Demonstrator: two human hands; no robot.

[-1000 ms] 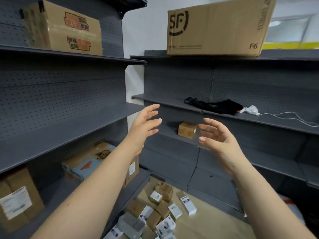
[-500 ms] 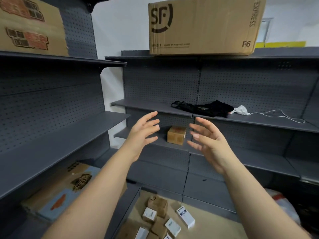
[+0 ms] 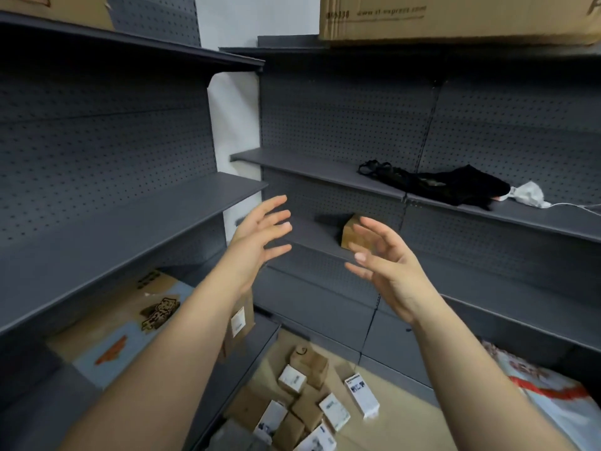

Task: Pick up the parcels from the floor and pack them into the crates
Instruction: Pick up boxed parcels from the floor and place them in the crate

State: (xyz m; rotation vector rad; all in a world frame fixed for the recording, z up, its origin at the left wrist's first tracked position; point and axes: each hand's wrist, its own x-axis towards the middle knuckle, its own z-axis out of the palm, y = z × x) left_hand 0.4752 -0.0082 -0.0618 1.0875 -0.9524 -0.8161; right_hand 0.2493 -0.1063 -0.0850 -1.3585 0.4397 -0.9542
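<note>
Shelves (image 3: pixel 136 222) dk grey, perforated; parcels (image 3: pixel 307 408) brown/white; cloth (image 3: pixel 455 187) blk.

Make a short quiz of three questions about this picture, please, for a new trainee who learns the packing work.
1. True or false: the left hand and the right hand both hold nothing.
2. Where do most of the small parcels lie? A: on the floor. B: on the top shelf. C: in a crate.
3. What stands on the lower shelf just behind the right hand?

Key: 1 true; 2 A; 3 a small brown box.
</note>
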